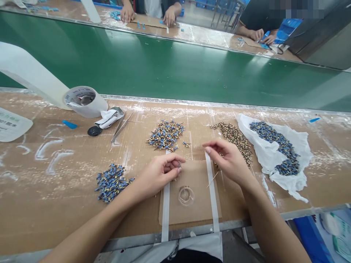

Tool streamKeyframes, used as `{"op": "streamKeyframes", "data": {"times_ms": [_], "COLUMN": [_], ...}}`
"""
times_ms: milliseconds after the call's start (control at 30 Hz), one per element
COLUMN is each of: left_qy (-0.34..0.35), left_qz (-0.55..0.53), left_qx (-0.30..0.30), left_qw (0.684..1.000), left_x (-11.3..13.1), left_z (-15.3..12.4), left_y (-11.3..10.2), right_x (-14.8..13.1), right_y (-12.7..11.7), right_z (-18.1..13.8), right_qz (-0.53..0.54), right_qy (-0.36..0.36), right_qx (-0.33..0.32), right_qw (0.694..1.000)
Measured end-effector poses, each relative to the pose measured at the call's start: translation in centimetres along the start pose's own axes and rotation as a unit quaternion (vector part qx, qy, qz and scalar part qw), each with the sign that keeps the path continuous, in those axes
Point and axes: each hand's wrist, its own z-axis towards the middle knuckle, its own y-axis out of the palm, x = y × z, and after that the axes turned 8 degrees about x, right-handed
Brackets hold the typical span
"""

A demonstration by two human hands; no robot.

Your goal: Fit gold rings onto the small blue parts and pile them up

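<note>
Look at this: the left hand (161,175) is out in front, fingertips pinched on a small metal piece (178,166). That grip is clenched and holding, though the piece is too tiny to call exactly! The right hand (227,160) hovers just beside it, thumb and fingers drawn together at the tips. Does that grip have anything in it? I can't tell from here.

Beneath them, a cardboard pad (189,204) is strapped to the tabletop (55,215) by white tape strips (165,215), with a clear ring (185,195) lying on it. A thin sliver (212,179) pokes out below the right hand.

To the left, a heap of blue terminals (112,182)! Straight ahead, a mixed blue-and-brass pile (166,135), then brass rings (233,142), then more blue terminals (274,146) on a white plastic bag (297,160). Back left sit tweezers (119,128) and a tape roll (85,102). Beyond the green conveyor belt (164,69), one co-worker's hands (127,12) and another's (256,34) are at their own bench.
</note>
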Motion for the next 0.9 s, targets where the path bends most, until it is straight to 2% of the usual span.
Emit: {"op": "streamKeyframes", "data": {"times_ms": [33, 100, 167, 267, 400, 700, 900], "left_qy": [-0.005, -0.012, -0.014, -0.013, -0.018, -0.006, 0.008], "left_qz": [-0.007, -0.016, -0.017, -0.012, -0.028, -0.028, -0.006], "left_qx": [0.002, -0.004, -0.011, -0.015, -0.031, -0.018, 0.007], "left_qw": [1.000, 1.000, 1.000, 1.000, 0.999, 0.999, 1.000], "left_x": [-0.1, -0.2, -0.2, -0.4, -0.6, 0.3, 0.2], "left_z": [0.0, 0.1, 0.1, 0.2, 0.3, -0.1, -0.1], "left_y": [0.0, 0.0, -0.1, -0.2, -0.3, -0.4, -0.1], "right_x": [0.8, 2.5, 4.1, 5.5, 5.8, 4.6, 3.6], "right_y": [-0.2, -0.6, -0.8, -0.6, 0.0, 0.5, 1.0], "right_z": [0.4, 1.4, 2.3, 3.6, 4.4, 3.3, 2.7], "right_qz": [-0.032, -0.093, -0.137, -0.193, -0.257, -0.247, -0.212], "right_qy": [0.005, -0.004, -0.017, -0.028, -0.056, -0.045, -0.058], "right_qx": [0.056, 0.127, 0.146, 0.128, 0.109, 0.067, 0.075], "right_qw": [0.998, 0.988, 0.980, 0.972, 0.959, 0.966, 0.973]}}
